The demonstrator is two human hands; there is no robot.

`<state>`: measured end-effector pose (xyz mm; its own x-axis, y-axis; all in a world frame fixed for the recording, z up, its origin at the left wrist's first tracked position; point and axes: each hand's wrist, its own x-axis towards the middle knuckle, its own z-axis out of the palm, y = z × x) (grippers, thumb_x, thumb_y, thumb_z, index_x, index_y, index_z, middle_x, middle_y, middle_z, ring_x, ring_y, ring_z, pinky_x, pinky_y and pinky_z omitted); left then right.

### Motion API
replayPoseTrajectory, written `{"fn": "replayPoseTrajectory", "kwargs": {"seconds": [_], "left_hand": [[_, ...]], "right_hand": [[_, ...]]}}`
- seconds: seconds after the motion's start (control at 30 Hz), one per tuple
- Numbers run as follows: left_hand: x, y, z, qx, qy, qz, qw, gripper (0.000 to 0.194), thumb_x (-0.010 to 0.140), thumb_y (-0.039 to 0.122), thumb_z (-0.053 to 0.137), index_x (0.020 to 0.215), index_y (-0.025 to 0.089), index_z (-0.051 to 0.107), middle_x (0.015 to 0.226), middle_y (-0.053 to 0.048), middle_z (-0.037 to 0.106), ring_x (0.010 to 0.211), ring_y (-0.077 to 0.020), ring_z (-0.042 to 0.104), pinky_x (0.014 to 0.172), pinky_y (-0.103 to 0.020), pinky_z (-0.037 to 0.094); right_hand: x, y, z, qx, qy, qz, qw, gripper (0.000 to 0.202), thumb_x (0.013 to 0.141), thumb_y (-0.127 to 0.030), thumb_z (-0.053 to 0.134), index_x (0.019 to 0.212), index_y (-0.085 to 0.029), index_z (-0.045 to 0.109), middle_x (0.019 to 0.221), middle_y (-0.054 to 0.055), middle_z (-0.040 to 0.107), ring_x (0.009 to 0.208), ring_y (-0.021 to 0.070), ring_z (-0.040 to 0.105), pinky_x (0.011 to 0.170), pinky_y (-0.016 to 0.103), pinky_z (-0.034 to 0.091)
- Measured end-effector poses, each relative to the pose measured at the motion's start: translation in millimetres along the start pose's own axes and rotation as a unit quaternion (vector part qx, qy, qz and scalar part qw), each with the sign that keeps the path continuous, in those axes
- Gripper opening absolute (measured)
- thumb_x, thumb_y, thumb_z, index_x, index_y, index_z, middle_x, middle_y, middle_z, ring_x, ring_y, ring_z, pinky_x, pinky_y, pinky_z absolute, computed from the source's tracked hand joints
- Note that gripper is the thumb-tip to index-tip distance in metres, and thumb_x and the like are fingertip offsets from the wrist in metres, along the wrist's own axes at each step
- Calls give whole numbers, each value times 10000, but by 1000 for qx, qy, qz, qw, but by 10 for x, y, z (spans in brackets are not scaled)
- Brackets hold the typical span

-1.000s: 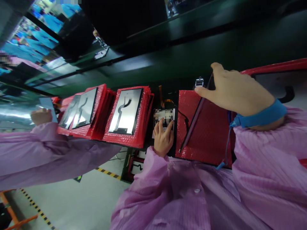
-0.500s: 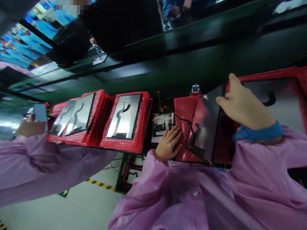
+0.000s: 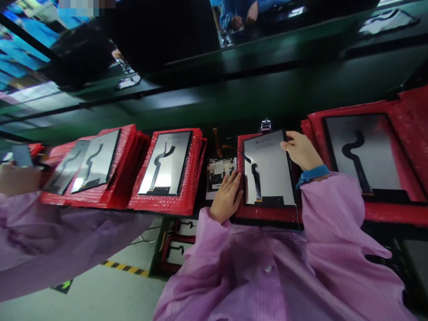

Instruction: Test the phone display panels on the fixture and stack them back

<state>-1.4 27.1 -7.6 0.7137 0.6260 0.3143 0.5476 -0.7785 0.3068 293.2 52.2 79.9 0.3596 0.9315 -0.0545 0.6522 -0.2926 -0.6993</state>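
A screen panel (image 3: pixel 272 171) with a dark ribbon cable lies nearly flat on a red bubble-wrap sheet (image 3: pixel 267 215) in front of me. My right hand (image 3: pixel 302 149), with a blue band at its wrist, pinches the panel's upper right edge between thumb and fingers. My left hand (image 3: pixel 227 197) rests with fingers spread over the lower part of a small circuit board (image 3: pixel 220 167), its fingertips close to the panel's left edge. An orange flex strip (image 3: pixel 218 141) stands up behind the board. A small metal device (image 3: pixel 266 125) sits behind the panel.
On the left, red bubble-wrap stacks carry more panels (image 3: pixel 167 162). Another panel (image 3: pixel 372 154) lies on red wrap at the right. A neighbouring person's hand (image 3: pixel 18 179) holds a flat device at far left. A green rail (image 3: pixel 200 100) runs behind; people in blue are beyond.
The panel has swung down from a steep tilt to nearly flat on the red wrap. My right hand has moved left and lower with its edge. My left hand stays by the board.
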Motion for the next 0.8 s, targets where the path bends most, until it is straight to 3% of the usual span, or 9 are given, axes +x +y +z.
{"fn": "replayPoseTrajectory", "kwargs": {"seconds": [0.1, 0.17, 0.27, 0.37, 0.43, 0.53, 0.7, 0.8], "left_hand": [[-7, 13, -5, 0, -12, -1, 1000, 645, 1037, 252, 441, 1622, 181, 180, 1553, -172, 493, 1528, -290, 342, 1219, -569, 374], [12, 29, -43, 2, -13, 5, 1000, 576, 1031, 287, 467, 1574, 170, 315, 1543, -169, 506, 1519, -301, 364, 1205, -575, 387], [116, 52, -182, 4, 25, 36, 999, 367, 1022, 258, 482, 1366, 161, 567, 1366, -142, 658, 1373, -277, 548, 1158, -530, 447], [313, 44, -359, 13, 112, 27, 993, 230, 1012, 201, 472, 1124, 184, 672, 1095, -91, 731, 1085, -215, 660, 1036, -434, 523], [464, 1, -430, 35, 165, -14, 986, 223, 1011, 222, 469, 1083, 183, 677, 1051, -99, 708, 1031, -219, 636, 977, -417, 524], [640, -118, -411, 54, 193, -63, 978, 291, 1026, 270, 426, 1167, 158, 655, 1147, -135, 669, 1126, -254, 587, 1029, -455, 480], [702, -342, -248, 25, 160, -78, 984, 365, 1045, 314, 379, 1205, 154, 665, 1239, -132, 658, 1218, -254, 560, 1101, -464, 446], [702, -426, -236, 20, 126, -72, 989, 392, 1046, 318, 374, 1255, 147, 658, 1286, -130, 656, 1277, -257, 547, 1166, -491, 393]], "right_hand": [[-68, -29, -19, -136, -21, 28, 990, 365, 907, -197, 546, 1236, -83, 652, 1111, 203, 707, 1090, 345, 666, 927, 484, 524], [-146, -121, -5, -193, -18, -37, 980, 388, 940, -261, 525, 1251, -63, 646, 1265, 260, 632, 1209, 401, 591, 960, 530, 494], [-201, -299, 203, -147, -66, -182, 970, 391, 987, -341, 487, 1245, -106, 661, 1305, 215, 627, 1271, 360, 542, 1046, 514, 435], [-166, -428, 549, -32, -153, -251, 955, 280, 987, -338, 519, 1102, -163, 706, 1169, 134, 700, 1143, 265, 608, 1052, 446, 411], [-140, -461, 736, 16, -181, -256, 949, 210, 977, -309, 545, 993, -172, 704, 1053, 101, 718, 1011, 219, 632, 975, 392, 434], [-145, -450, 872, 30, -178, -252, 951, 158, 960, -288, 574, 931, -173, 678, 979, 82, 710, 927, 196, 621, 916, 366, 431], [-195, -404, 933, 32, -147, -233, 961, 189, 978, -277, 510, 884, -167, 631, 1011, 120, 689, 999, 231, 589, 1009, 430, 361], [-193, -397, 967, 40, -140, -225, 963, 137, 945, -267, 531, 873, -174, 601, 989, 110, 672, 982, 232, 580, 995, 423, 358]]}}
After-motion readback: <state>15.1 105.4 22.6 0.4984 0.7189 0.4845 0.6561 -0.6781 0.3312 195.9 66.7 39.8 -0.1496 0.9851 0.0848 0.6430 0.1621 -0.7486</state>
